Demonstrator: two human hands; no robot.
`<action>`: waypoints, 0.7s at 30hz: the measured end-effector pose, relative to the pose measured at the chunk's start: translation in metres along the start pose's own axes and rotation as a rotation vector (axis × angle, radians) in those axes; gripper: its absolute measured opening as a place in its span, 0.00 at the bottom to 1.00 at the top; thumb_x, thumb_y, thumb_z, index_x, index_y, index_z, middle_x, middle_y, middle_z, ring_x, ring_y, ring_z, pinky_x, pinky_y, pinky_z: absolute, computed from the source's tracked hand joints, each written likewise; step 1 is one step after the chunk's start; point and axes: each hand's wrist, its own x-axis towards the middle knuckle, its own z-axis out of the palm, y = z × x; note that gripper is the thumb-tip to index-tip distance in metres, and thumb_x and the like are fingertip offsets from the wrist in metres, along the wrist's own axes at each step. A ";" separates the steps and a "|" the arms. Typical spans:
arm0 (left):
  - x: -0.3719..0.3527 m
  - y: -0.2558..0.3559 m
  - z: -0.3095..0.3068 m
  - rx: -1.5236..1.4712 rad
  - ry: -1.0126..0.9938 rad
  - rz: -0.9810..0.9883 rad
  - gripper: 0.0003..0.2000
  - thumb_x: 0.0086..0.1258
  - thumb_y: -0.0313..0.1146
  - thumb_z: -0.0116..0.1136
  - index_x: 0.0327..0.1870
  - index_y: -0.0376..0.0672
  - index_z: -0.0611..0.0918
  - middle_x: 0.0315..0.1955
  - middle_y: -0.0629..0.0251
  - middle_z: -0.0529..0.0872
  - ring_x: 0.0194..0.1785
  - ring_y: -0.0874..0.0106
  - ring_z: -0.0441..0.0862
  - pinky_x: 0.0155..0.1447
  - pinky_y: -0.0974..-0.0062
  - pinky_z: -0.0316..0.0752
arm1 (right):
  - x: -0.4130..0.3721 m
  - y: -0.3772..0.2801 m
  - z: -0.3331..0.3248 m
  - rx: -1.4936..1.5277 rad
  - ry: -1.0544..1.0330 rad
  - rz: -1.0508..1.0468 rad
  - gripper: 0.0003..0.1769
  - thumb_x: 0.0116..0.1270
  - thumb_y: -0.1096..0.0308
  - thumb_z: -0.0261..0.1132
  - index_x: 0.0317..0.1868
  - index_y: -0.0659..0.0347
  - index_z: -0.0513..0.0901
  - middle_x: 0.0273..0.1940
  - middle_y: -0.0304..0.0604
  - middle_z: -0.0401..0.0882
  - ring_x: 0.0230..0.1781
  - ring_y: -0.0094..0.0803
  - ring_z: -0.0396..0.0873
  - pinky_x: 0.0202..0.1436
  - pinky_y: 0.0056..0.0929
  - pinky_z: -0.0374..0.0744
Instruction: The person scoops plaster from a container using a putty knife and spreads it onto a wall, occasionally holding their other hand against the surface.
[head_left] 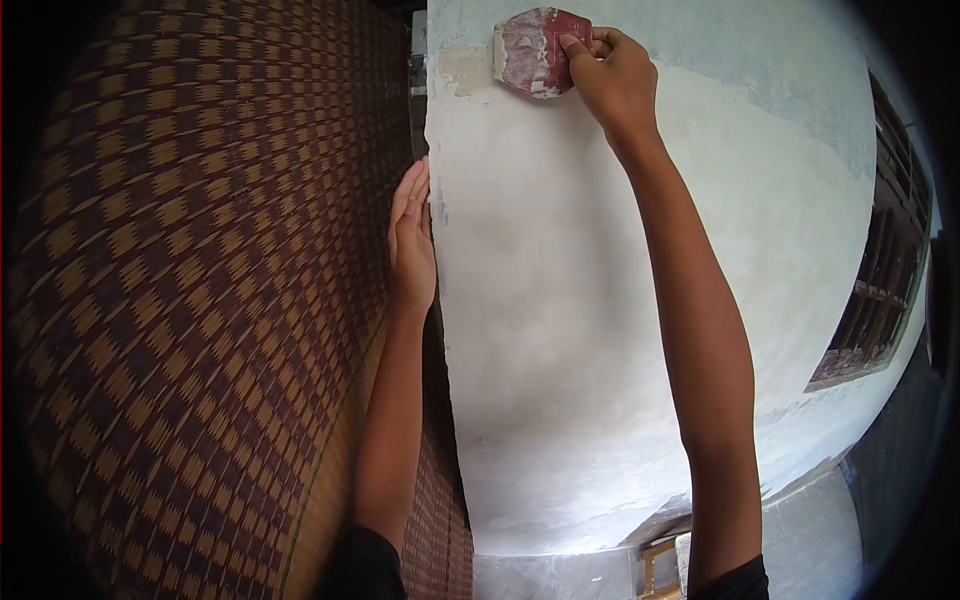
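Observation:
My right hand [618,82] grips a red putty scraper [543,55] smeared with white filler, its flat face against the upper part of the wall. The white plastered wall [560,280] has a smooth, pale coat over most of it, with a greyer, bluish patch near the top right. Lower down, my left hand [411,235] lies flat along the wall's left edge, fingers stretched upward and touching the corner. Nothing shows in that hand.
A woven brown-and-tan bamboo panel [200,250] rises close on the left, with a narrow dark gap beside the wall. At right is a dark barred window [880,250]. A wooden frame [660,570] stands low near the wall's base.

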 end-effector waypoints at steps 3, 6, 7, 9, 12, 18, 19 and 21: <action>0.000 0.000 0.001 0.005 0.002 0.008 0.30 0.80 0.46 0.32 0.75 0.32 0.59 0.76 0.49 0.59 0.80 0.62 0.55 0.81 0.65 0.45 | -0.004 -0.011 0.018 0.002 -0.086 -0.062 0.21 0.67 0.58 0.68 0.51 0.67 0.84 0.36 0.43 0.88 0.36 0.30 0.84 0.47 0.28 0.79; 0.000 0.000 -0.001 -0.002 -0.002 0.004 0.30 0.80 0.45 0.32 0.75 0.32 0.59 0.76 0.49 0.59 0.80 0.62 0.55 0.81 0.65 0.45 | 0.002 -0.008 0.040 -0.055 -0.097 -0.136 0.20 0.67 0.57 0.68 0.51 0.64 0.84 0.40 0.49 0.88 0.42 0.40 0.87 0.51 0.33 0.80; 0.000 0.000 -0.003 0.004 -0.004 -0.001 0.30 0.80 0.45 0.32 0.75 0.32 0.59 0.76 0.49 0.59 0.80 0.62 0.55 0.81 0.65 0.45 | 0.006 -0.006 0.039 -0.053 -0.097 -0.136 0.20 0.67 0.57 0.68 0.51 0.64 0.84 0.40 0.49 0.88 0.42 0.40 0.87 0.51 0.33 0.80; 0.000 0.000 -0.003 0.004 -0.006 -0.004 0.30 0.80 0.45 0.32 0.75 0.32 0.59 0.76 0.49 0.59 0.80 0.62 0.55 0.81 0.65 0.45 | 0.014 0.000 0.033 -0.149 -0.084 -0.172 0.21 0.66 0.57 0.68 0.52 0.64 0.84 0.41 0.51 0.88 0.43 0.42 0.87 0.52 0.34 0.80; -0.001 0.002 0.000 0.006 -0.006 -0.012 0.30 0.80 0.45 0.31 0.75 0.32 0.59 0.76 0.49 0.60 0.80 0.62 0.55 0.81 0.65 0.46 | 0.023 -0.003 0.024 -0.113 0.025 -0.226 0.16 0.68 0.64 0.67 0.54 0.61 0.84 0.45 0.59 0.86 0.44 0.47 0.86 0.51 0.41 0.81; -0.001 -0.001 0.001 -0.002 -0.020 0.006 0.29 0.81 0.44 0.32 0.75 0.32 0.59 0.76 0.49 0.60 0.79 0.62 0.55 0.81 0.65 0.46 | 0.031 -0.013 0.041 -0.027 -0.174 -0.349 0.16 0.68 0.67 0.65 0.50 0.70 0.83 0.44 0.60 0.86 0.44 0.51 0.86 0.49 0.40 0.81; 0.000 -0.001 0.000 -0.005 -0.018 0.009 0.29 0.81 0.44 0.32 0.75 0.32 0.59 0.76 0.49 0.60 0.79 0.62 0.55 0.81 0.65 0.46 | 0.035 -0.012 0.045 -0.114 -0.129 -0.320 0.16 0.68 0.67 0.65 0.50 0.70 0.84 0.44 0.59 0.86 0.45 0.50 0.86 0.50 0.40 0.81; 0.000 -0.002 -0.002 0.009 -0.015 0.008 0.29 0.81 0.44 0.32 0.75 0.32 0.59 0.76 0.49 0.60 0.79 0.62 0.55 0.81 0.65 0.46 | 0.044 -0.012 0.041 -0.134 -0.099 -0.337 0.16 0.68 0.66 0.65 0.50 0.69 0.84 0.45 0.59 0.86 0.45 0.50 0.86 0.50 0.40 0.81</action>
